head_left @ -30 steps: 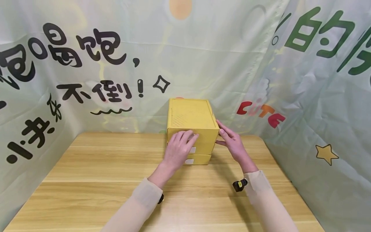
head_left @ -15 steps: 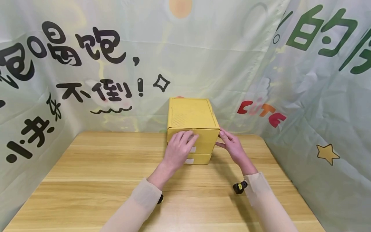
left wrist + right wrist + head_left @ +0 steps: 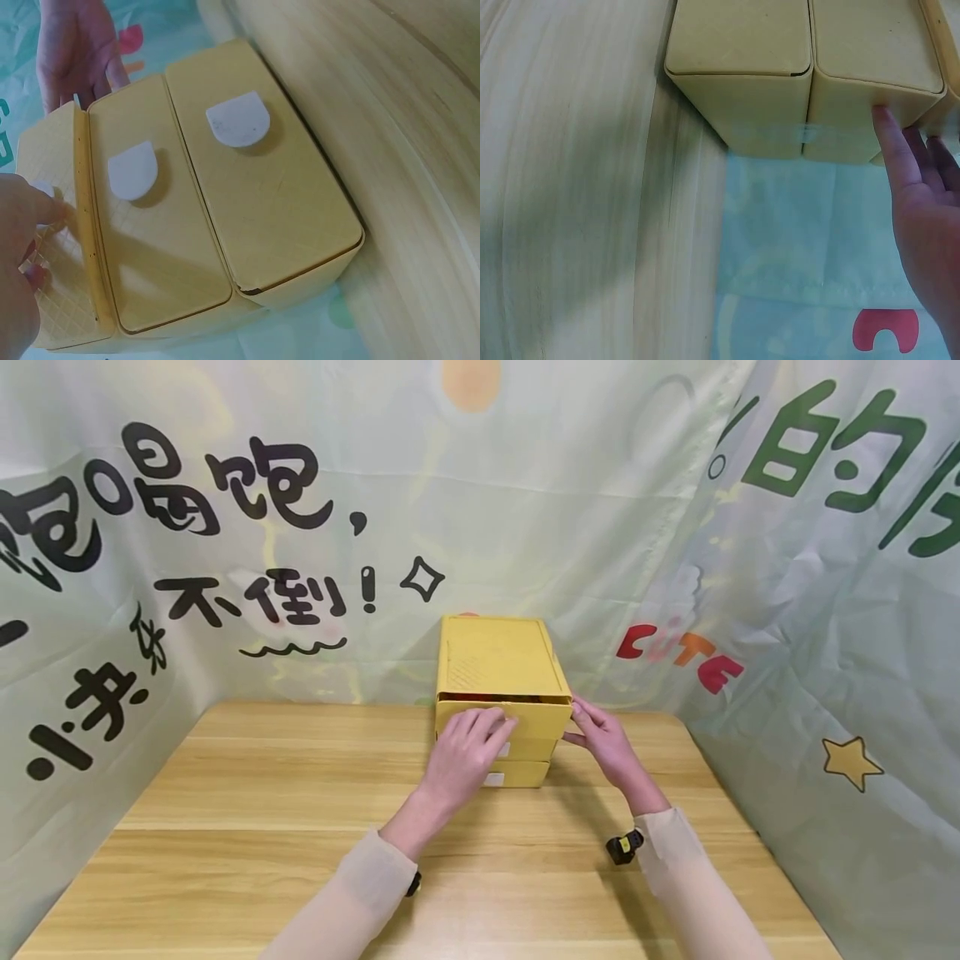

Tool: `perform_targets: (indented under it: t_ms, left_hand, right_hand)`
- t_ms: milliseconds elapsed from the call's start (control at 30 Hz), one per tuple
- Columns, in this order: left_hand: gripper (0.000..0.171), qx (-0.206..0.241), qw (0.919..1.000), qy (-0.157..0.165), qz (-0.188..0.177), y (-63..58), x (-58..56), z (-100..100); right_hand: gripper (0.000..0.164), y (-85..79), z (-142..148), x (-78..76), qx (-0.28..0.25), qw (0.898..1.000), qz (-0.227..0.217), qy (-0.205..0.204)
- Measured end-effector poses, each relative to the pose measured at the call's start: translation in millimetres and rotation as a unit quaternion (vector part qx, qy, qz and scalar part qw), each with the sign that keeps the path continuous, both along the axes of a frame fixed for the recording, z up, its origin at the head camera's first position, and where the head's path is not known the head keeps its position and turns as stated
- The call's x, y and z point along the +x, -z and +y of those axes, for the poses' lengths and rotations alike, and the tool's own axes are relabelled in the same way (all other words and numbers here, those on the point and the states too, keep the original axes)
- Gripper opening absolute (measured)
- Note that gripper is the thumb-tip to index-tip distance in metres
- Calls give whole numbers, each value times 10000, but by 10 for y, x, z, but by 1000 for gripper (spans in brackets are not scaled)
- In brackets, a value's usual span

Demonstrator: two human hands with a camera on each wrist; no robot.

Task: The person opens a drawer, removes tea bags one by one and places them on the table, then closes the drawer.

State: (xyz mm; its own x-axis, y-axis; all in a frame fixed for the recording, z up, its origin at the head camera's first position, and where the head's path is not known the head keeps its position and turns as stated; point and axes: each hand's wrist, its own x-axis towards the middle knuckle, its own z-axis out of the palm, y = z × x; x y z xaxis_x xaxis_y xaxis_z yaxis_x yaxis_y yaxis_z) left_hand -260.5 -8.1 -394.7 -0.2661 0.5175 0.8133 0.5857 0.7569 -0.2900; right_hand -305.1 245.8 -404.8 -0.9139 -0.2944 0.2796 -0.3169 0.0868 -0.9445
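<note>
A small yellow drawer unit [image 3: 501,653] with three stacked drawers stands at the back of the table. My left hand [image 3: 463,756] is at the front of the top drawer [image 3: 542,720], its fingers curled on the white pull tab [image 3: 43,187]. This drawer sticks out slightly, and something red shows in the narrow gap under the unit's top. The middle drawer [image 3: 169,247] and bottom drawer [image 3: 289,202] are closed, each with a white rounded tab. My right hand [image 3: 611,750] touches the unit's right side with extended fingers [image 3: 897,154].
The wooden table [image 3: 262,827] stretches out in front of the unit and to both sides. A printed fabric backdrop [image 3: 525,527] hangs close behind it and along the sides. A black wrist camera [image 3: 623,847] sits at the right sleeve.
The top drawer has come forward a little, opening a dark gap with red inside. My left hand moved slightly with it. My right fingers have shifted slightly at the side.
</note>
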Motion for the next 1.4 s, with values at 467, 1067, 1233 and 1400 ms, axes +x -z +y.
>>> perform_targets:
  t_ms: [467, 1067, 1233, 1400]
  left_hand:
    - [31, 83, 9995, 254, 146, 6, 138, -7]
    - [31, 89, 9986, 389, 341, -13, 323, -9]
    - [30, -13, 9985, 387, 388, -15, 395, -3]
    - [31, 21, 9984, 418, 373, -15, 461, -16]
  right_hand:
    - [48, -21, 2, 10, 69, 9999, -29, 146]
    - [47, -3, 16, -5, 119, 9994, -180, 260]
    - [47, -65, 9, 55, 181, 9993, -186, 272]
    - [48, -162, -29, 126, 321, 9989, -151, 295]
